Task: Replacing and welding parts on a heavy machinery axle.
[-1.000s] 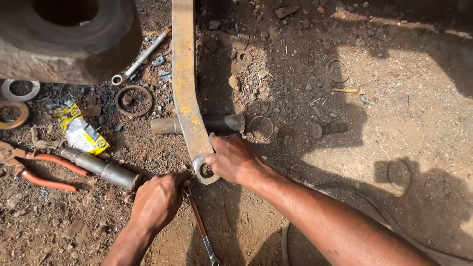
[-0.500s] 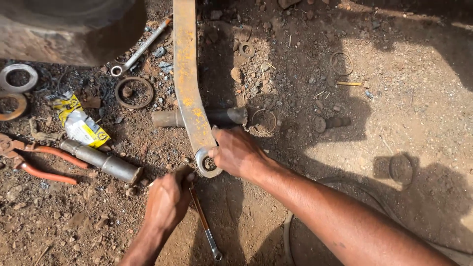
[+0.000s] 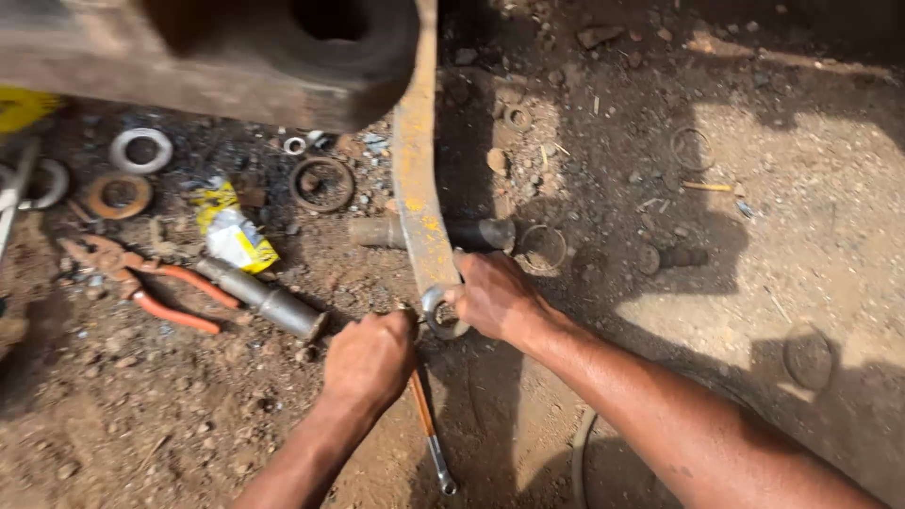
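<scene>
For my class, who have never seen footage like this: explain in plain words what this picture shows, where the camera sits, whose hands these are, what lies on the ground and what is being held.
The single picture comes from a camera worn on a person's head, looking down at their own two bare hands over dirt ground.

The right hand grips the round eye end of a long rusty metal bar that runs away from the camera. The left hand is closed around a slim spanner, whose ring end lies towards the camera.

Lying about: orange-handled pliers, a grey metal cylinder, a yellow-and-white packet, several metal rings and a short pipe under the bar. A big dark block fills the top left.
</scene>
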